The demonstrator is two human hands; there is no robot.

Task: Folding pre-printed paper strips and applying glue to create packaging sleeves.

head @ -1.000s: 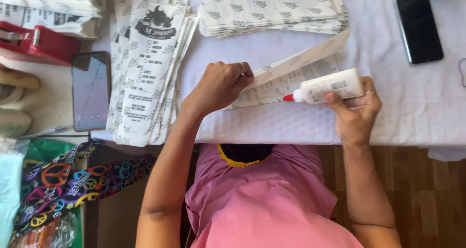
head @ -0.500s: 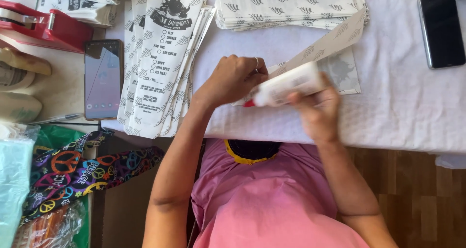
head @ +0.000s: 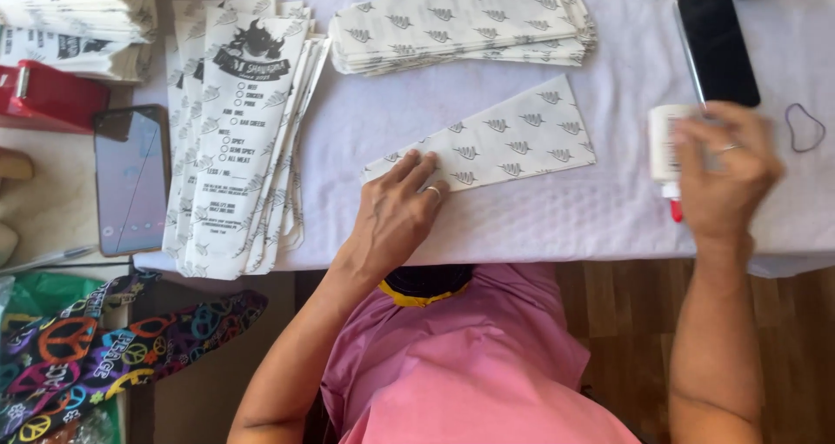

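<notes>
So in the head view, things look different from half a second back: the paper sleeve [head: 487, 144] was lifted and folded open with the glue bottle [head: 666, 148] poked in against it, and now it lies flat on the white bench [head: 539, 227]. The left hand [head: 396, 213] presses down on its near-left corner, fingers spread flat, no grip on anything. The right hand [head: 726, 174] has swung out to the right and its grip is closed around the white glue bottle, red tip pointing back toward the person, well apart from the sleeve.

The sleeve's long axis runs from lower left up to upper right, patterned with little grey leaf marks.

Above it sits a fanned stack of matching sleeves [head: 465, 18]. To the left is a pile of white printed bags [head: 243, 140] with a black flame logo and checkbox lines. A black phone [head: 715, 48] lies top right, another phone [head: 130, 179] far left, beside a red stapler [head: 48, 100].
</notes>
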